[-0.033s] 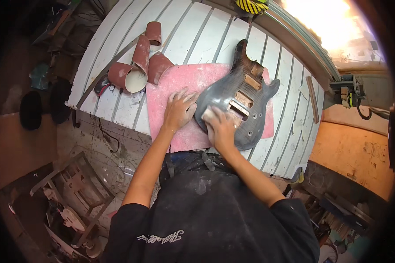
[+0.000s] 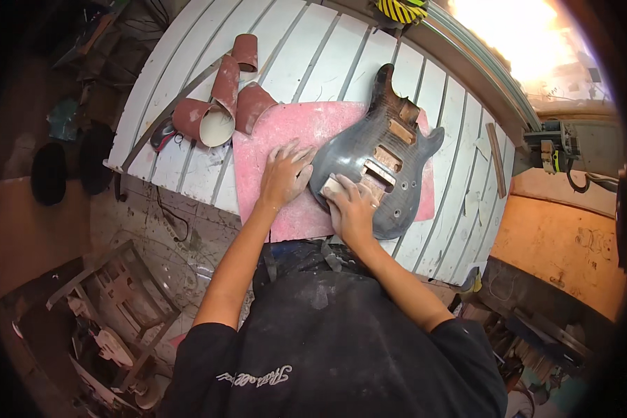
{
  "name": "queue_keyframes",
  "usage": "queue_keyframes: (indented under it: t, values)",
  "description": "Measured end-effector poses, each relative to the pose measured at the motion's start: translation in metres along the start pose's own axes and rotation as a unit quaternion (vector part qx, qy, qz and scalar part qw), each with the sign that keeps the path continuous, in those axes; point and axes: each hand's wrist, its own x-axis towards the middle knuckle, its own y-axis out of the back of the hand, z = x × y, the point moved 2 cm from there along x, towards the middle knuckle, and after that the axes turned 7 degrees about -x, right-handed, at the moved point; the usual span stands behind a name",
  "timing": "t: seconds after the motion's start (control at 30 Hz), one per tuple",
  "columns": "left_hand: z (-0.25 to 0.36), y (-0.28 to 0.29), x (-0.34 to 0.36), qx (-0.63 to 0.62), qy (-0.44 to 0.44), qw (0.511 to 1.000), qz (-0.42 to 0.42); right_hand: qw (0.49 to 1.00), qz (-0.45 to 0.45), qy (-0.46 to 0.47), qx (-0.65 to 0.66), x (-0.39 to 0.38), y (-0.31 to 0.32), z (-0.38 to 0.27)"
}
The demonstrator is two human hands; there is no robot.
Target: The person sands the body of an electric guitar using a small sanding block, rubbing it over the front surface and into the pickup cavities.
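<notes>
A dark electric guitar body (image 2: 352,150), with wood-coloured routed cavities and dusty patches, lies on a pink sheet (image 2: 275,129). Its neck end points away from me. My right hand (image 2: 354,209) presses a small pale sanding pad (image 2: 334,186) flat against the near left part of the body; the fingers cover some of it. On the sheet, along the body's left edge, my left hand (image 2: 285,174) rests with its fingers stretched out and nothing in it. Whether its fingertips touch the guitar edge, I cannot tell.
Several curled reddish-brown sandpaper pieces (image 2: 254,108) lie at the far left of the white slatted table (image 2: 320,52), by a dark and red tool (image 2: 162,134). A thin wooden strip (image 2: 496,159) lies at the right. A wooden frame (image 2: 129,292) stands low at the left.
My right hand, blurred before, shows sharply now and has shifted very slightly, so more of the pale pad shows. My left hand and the guitar body keep their places.
</notes>
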Motion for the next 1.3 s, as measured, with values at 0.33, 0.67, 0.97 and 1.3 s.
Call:
queue_keyframes:
  t: [0.33,0.67,0.97,1.3]
  values:
    - [-0.002,0.001,0.001,-0.005,0.006,1.000,0.002,1.000,0.019,0.013,-0.015,0.006,0.001,-0.002]
    - [0.000,0.003,-0.002,-0.010,0.015,1.000,-0.008,0.999,0.032,-0.018,0.016,0.028,-0.001,0.000]
    - [0.000,0.004,0.001,-0.010,0.012,1.000,0.004,1.000,0.020,-0.006,0.002,0.052,-0.009,-0.005]
    - [0.002,0.000,-0.001,-0.019,0.028,0.999,-0.006,0.999,0.018,0.032,-0.015,0.046,0.000,-0.006]
